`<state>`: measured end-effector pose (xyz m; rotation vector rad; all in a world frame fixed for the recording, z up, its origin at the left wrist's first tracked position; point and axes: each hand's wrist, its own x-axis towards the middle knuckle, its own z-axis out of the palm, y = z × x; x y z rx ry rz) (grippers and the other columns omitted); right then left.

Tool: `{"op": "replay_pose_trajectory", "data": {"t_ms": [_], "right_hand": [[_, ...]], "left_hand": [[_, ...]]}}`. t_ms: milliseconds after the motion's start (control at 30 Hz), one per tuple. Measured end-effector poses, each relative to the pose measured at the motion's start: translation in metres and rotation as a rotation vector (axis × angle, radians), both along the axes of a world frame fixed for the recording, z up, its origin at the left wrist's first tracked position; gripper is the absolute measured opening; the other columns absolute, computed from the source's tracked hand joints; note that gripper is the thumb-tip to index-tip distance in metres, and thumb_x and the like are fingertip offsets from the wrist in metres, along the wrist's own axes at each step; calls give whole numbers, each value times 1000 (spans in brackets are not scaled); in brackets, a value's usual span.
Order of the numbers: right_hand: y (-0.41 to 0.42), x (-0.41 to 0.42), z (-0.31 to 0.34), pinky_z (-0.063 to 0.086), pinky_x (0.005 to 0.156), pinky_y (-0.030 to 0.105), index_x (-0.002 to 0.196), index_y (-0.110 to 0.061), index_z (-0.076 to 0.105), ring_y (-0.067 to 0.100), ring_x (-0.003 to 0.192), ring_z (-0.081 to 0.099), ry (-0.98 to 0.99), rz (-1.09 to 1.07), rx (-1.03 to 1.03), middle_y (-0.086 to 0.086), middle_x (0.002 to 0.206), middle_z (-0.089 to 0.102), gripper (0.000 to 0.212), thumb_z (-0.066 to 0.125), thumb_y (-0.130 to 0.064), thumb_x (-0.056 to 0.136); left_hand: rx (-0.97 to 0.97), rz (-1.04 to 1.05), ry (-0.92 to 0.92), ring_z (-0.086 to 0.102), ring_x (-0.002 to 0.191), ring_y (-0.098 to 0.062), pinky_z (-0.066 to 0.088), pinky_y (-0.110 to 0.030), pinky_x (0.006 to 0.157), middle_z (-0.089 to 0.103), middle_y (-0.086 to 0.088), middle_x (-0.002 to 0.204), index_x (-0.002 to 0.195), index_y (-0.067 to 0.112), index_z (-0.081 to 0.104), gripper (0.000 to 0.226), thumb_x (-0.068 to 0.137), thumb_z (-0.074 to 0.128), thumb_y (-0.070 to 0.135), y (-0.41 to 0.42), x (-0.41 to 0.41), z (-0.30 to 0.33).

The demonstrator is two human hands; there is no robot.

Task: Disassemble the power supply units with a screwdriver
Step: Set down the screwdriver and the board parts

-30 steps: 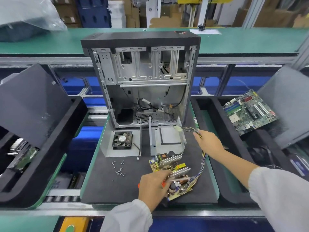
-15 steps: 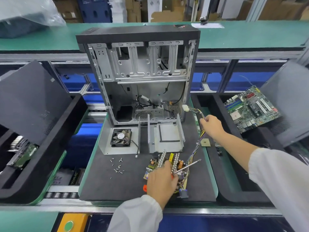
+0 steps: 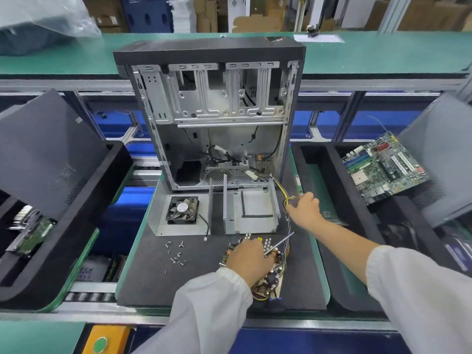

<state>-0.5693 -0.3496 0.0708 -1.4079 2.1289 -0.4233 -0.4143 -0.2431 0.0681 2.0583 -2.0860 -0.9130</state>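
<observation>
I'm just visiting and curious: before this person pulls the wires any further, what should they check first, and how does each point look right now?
1. Right hand grips the wire bundle: ok.
2. Left hand holds down the circuit board: ok.
3. White connector free of the computer case: cannot tell.
4. Screwdriver held in the left hand, tip away from the right hand: ok.
5. Loose screws lie apart from the board: ok.
</observation>
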Motion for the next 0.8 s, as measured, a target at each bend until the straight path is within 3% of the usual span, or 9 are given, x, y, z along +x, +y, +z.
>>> {"op": "replay_pose_trajectory", "data": {"t_ms": [33,100,167,233,367,533,667,800], "right_hand": [[6,1,-1,47,88,39,129,5,33,35,106,53,-39,-45,55,20,123,45,59,56,-34,92],[19,1,1,51,64,30,130,8,32,26,77,58,-197,-65,175,12,95,54,63,53,-38,93],[31,1,1,45,50,22,125,5,42,19,68,53,-346,18,272,11,85,59,51,53,-35,94],[40,-1,-1,41,54,24,112,2,53,20,73,51,-454,56,250,15,88,64,31,55,-23,94],[42,-4,5,40,53,25,100,-9,52,16,59,52,-719,-33,102,7,71,60,4,50,-9,96],[31,-9,9,37,51,26,84,-14,46,22,65,62,-1057,-283,23,8,68,54,22,46,7,88],[10,-17,7,40,50,21,77,-10,51,12,60,59,-1053,-319,-39,3,67,54,17,58,-1,89],[-7,-21,-5,45,58,29,91,-8,48,16,57,60,-884,-307,-106,7,70,59,8,53,-10,97]], "left_hand": [[-31,-10,-35,60,79,-31,41,-32,64,59,-8,81,69,12,40,32,91,52,32,-2,-2,1],[-70,-37,-80,62,89,-33,42,-33,68,62,-12,97,78,14,46,20,89,53,28,-7,-5,5],[-77,-75,-105,63,91,-32,43,-32,68,62,-12,99,82,14,47,14,87,56,23,-11,-8,8],[-96,-102,-129,64,89,-33,43,-32,67,60,-12,94,82,13,47,11,85,57,18,-13,-11,10],[-151,-77,-136,63,86,-32,42,-32,64,52,-7,82,81,14,48,10,88,53,18,-13,-12,13],[-122,-2,-97,61,86,-34,40,-32,66,56,-10,86,79,12,48,10,87,52,16,-16,-17,17],[-90,77,-55,63,92,-35,41,-33,67,63,-14,97,79,11,48,9,87,52,12,-17,-22,16],[-74,139,7,62,93,-37,44,-35,70,62,-17,93,73,11,43,14,85,51,7,-20,-25,17]]}}
